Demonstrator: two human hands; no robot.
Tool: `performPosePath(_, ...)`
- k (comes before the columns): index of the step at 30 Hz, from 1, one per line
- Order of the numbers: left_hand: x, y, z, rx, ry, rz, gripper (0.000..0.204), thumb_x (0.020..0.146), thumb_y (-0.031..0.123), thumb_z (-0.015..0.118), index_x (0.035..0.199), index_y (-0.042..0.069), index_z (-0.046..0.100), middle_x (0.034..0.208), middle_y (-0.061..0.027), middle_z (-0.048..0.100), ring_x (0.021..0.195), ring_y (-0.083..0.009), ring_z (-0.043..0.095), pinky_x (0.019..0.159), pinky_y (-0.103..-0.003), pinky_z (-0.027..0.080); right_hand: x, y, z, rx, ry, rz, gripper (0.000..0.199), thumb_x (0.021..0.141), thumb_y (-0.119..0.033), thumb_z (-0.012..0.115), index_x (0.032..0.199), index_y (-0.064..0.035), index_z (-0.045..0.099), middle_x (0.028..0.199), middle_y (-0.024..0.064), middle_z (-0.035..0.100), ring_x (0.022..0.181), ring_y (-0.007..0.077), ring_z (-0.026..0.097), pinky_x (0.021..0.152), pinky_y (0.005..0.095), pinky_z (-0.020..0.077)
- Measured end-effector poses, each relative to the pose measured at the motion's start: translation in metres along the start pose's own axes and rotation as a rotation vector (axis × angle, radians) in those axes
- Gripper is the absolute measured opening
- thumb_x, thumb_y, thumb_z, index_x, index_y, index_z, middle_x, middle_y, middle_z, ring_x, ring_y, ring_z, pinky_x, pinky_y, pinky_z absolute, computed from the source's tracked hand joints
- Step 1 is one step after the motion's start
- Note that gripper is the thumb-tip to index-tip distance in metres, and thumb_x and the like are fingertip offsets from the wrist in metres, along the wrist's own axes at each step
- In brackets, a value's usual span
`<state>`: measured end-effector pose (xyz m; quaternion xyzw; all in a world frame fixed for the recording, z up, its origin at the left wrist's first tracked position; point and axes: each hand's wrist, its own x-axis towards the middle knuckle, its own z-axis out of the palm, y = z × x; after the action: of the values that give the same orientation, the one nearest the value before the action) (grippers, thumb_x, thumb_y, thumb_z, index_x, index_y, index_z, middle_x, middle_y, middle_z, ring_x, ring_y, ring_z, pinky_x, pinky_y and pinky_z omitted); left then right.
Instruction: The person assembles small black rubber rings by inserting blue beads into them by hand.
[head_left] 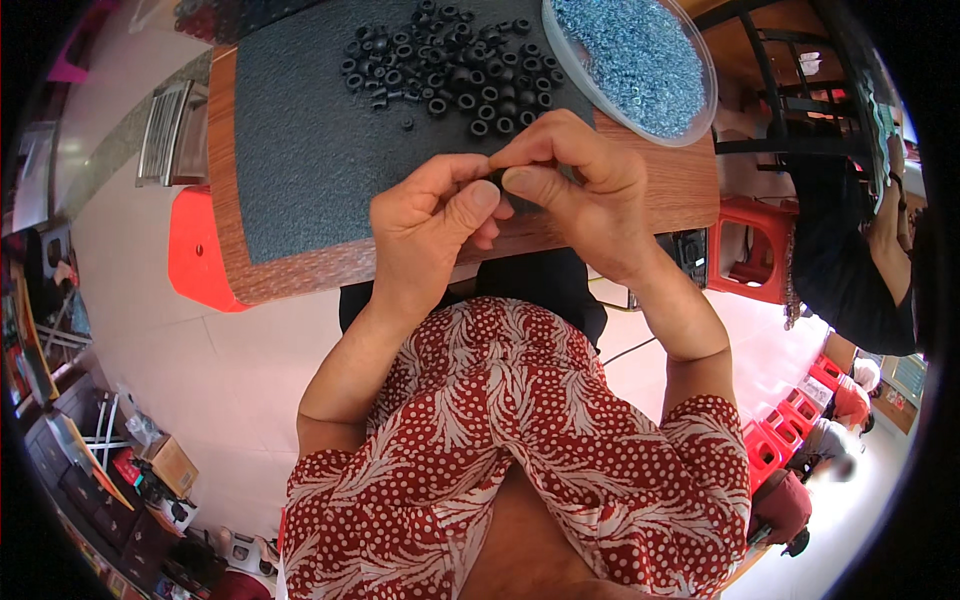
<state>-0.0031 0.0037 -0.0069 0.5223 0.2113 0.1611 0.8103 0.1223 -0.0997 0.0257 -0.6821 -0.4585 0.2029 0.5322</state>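
Observation:
My left hand [425,215] and my right hand [590,185] meet over the near edge of the table. Thumbs and fingers of both are pinched together around a small black piece [497,178], mostly hidden by the fingertips. Beyond them, a loose heap of small black ring-like pieces [470,75] with round holes lies on a dark grey textured mat [300,150]. One black piece [407,124] sits a little apart, at the near side of the heap. To the right of the heap, a round clear plastic tub [708,95] holds many tiny shiny blue bead-like bits [640,60].
The wood-grain table [665,185] ends just in front of my body. Red plastic stools [200,250] stand at its left and right sides. A dark metal-framed rack or chair [790,100] and another person's arm [888,245] are at the right. Farther off, several people sit.

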Motion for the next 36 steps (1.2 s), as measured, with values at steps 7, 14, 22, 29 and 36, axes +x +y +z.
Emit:
performPosePath(7,0.000,-0.001,0.000,-0.091,-0.006,0.075,0.025,0.084,0.005,0.061,0.107,-0.006,0.057,0.082,-0.0144,0.064,0.064,-0.0129,0.059,0.056,-0.023,0.050,0.000,-0.002,-0.001,0.089,0.017,0.034,0.012,0.074,0.004,0.063,0.084,-0.0009,0.063,0.075,0.0057,0.056,0.075,0.0172,0.052,0.067,0.0285,0.0423)
performPosePath(14,-0.002,0.001,0.001,-0.008,0.035,0.021,0.024,0.084,0.004,0.061,0.106,-0.005,0.058,0.081,-0.0117,0.064,0.064,-0.0107,0.058,0.056,-0.021,0.049,-0.001,0.001,0.000,-0.107,0.008,-0.099,0.015,0.071,0.007,0.062,0.083,-0.0022,0.062,0.077,0.0075,0.056,0.075,0.0234,0.051,0.065,0.0310,0.0425)
performPosePath(22,-0.003,0.003,0.002,0.049,0.059,0.039,0.023,0.085,0.007,0.061,0.104,-0.004,0.060,0.081,-0.0094,0.065,0.063,-0.0085,0.057,0.057,-0.020,0.048,-0.001,0.004,0.003,-0.180,0.027,-0.186,0.018,0.068,0.007,0.063,0.083,-0.0023,0.062,0.079,0.0085,0.056,0.075,0.0251,0.052,0.064,0.0320,0.0430)
performPosePath(29,-0.002,0.003,0.003,-0.023,0.040,-0.001,0.022,0.087,0.015,0.060,0.101,-0.002,0.061,0.077,-0.0056,0.064,0.063,-0.0051,0.056,0.054,-0.017,0.047,-0.003,0.002,0.006,-0.239,0.064,-0.261,0.019,0.069,0.006,0.062,0.086,-0.0026,0.063,0.079,0.0104,0.056,0.074,0.0268,0.052,0.062,0.0334,0.0429)
performPosePath(36,-0.002,-0.001,0.006,0.005,0.083,-0.004,0.022,0.088,0.018,0.060,0.099,-0.001,0.061,0.073,-0.0042,0.063,0.059,-0.0043,0.055,0.050,-0.016,0.045,-0.011,0.004,0.013,-0.318,0.132,-0.279,0.017,0.071,0.003,0.064,0.087,-0.0030,0.064,0.078,0.0102,0.056,0.073,0.0258,0.051,0.061,0.0330,0.0415)
